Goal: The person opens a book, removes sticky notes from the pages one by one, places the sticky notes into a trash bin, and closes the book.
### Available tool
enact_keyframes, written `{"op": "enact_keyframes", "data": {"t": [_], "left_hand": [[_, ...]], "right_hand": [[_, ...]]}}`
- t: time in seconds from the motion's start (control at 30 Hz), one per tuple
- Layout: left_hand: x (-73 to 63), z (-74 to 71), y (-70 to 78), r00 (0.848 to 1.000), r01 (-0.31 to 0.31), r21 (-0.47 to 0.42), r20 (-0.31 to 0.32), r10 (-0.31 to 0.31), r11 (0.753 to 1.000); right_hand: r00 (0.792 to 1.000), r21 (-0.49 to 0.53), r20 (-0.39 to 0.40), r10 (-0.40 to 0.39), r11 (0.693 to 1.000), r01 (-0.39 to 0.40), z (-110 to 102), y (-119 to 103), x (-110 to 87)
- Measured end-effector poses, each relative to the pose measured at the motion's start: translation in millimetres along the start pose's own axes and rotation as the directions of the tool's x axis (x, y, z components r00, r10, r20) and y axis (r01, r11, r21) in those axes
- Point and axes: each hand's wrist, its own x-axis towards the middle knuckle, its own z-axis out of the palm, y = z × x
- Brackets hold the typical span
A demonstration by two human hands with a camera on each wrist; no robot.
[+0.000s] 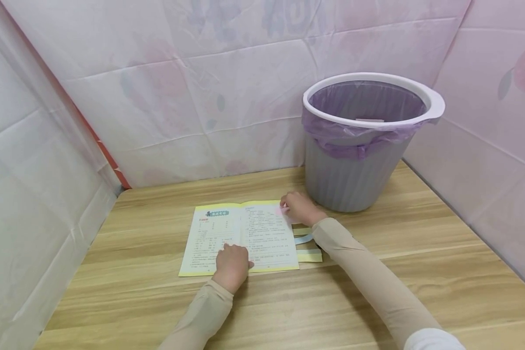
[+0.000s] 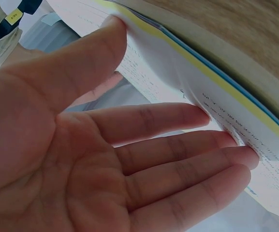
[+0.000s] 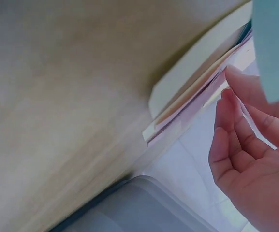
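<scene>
An open workbook (image 1: 210, 233) with printed pages and yellow borders lies flat on the wooden table. My left hand (image 1: 233, 265) rests on its lower middle near the fold; in the left wrist view the fingers are straight, their tips touching the page. At the upper right corner of the right page, my right hand (image 1: 303, 209) pinches a pink sticky note (image 1: 282, 211) between thumb and fingers. Paper strips stick out past the right edge below that hand: a blue one (image 1: 304, 238) and a pale green-yellow one (image 1: 309, 255). The right wrist view shows layered paper edges beside the thumb.
A grey trash bin (image 1: 350, 175) with a white rim and purple liner stands at the table's back right, close beyond my right hand. Something pale shows inside it. Patterned cloth (image 1: 166, 112) hangs behind and along both sides of the table (image 1: 135, 291).
</scene>
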Motion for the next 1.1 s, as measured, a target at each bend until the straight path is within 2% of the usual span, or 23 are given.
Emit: {"op": "enact_keyframes", "data": {"t": [0.13, 0.33, 0.6, 0.9, 1.1], "left_hand": [[1.0, 0.6, 0.0, 1.0, 0.003, 0.0, 0.0, -0.003, 1.0], [1.7, 1.1, 0.1, 1.0, 0.005, 0.012, 0.009, -0.005, 1.0], [1.7, 0.7, -0.1, 1.0, -0.003, 0.017, -0.003, 0.003, 1.0], [2.3, 1.6, -0.9, 1.0, -0.003, 0.014, -0.002, 0.003, 1.0], [2.5, 1.6, -0.8, 1.0, -0.004, 0.007, -0.002, 0.004, 1.0]], "right_hand": [[1.0, 0.065, 0.022, 0.022, 0.998, -0.023, -0.2, 0.6, -0.6], [1.0, 0.1, 0.005, 0.016, 0.995, -0.017, 0.7, 3.3, -1.4], [0.999, 0.093, -0.022, -0.04, 0.995, 0.041, 1.9, 5.4, -0.9], [1.0, 0.11, 0.011, -0.019, 0.994, 0.018, 0.3, 3.8, -1.1], [1.0, 0.086, 0.019, -0.003, 0.996, 0.001, 0.0, 0.8, 1.1]]}}
